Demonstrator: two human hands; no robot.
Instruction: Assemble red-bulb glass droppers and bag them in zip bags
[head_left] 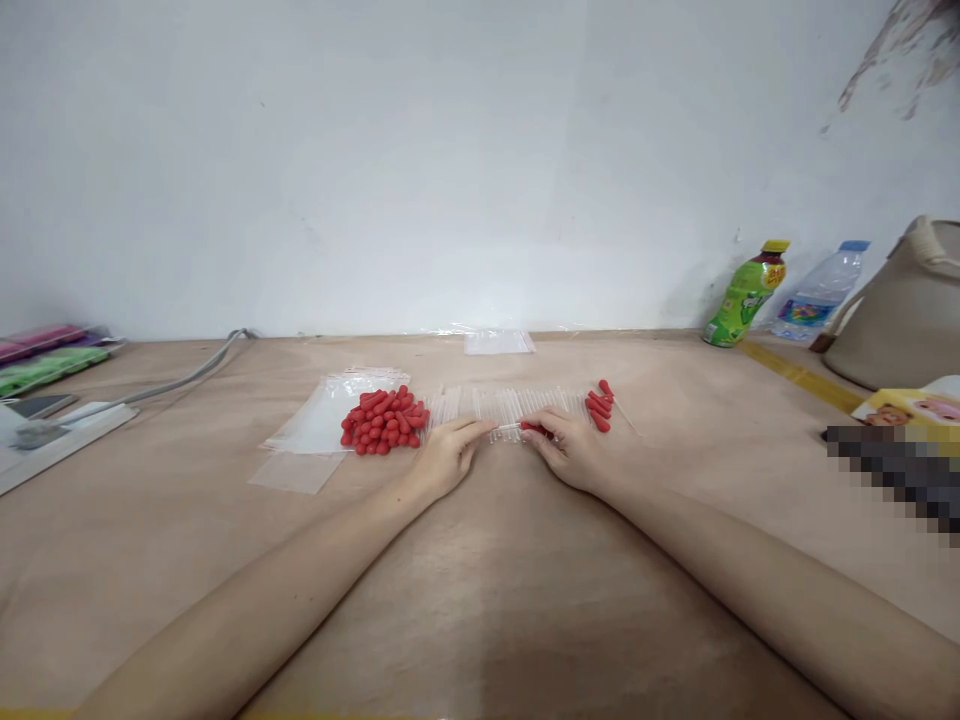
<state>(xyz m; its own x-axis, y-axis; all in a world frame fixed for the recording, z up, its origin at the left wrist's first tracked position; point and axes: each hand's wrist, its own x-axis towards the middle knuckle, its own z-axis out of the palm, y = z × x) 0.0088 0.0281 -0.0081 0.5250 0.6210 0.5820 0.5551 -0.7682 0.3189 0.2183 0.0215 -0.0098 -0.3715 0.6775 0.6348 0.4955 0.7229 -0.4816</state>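
Observation:
Between my two hands runs a thin clear tube (508,427). My left hand (448,455) pinches its left end, thumb and forefinger together. My right hand (566,450) is closed on a red dropper bulb (537,431), which meets the tube's right end; how far the tube sits inside it is hidden by my fingers. Behind my hands lies a row of similar clear tubes (480,402). A heap of red bulbs (382,420) is just left of the row. To the right, several more red bulbs (599,408) lie together, at least one with a thin tube attached.
Clear plastic bags (311,415) lie under and left of the heap, and another bag (499,343) is near the wall. A green bottle (742,300), a clear water bottle (817,295) and a beige bag (900,310) stand back right. A grey cable (187,378) runs at left.

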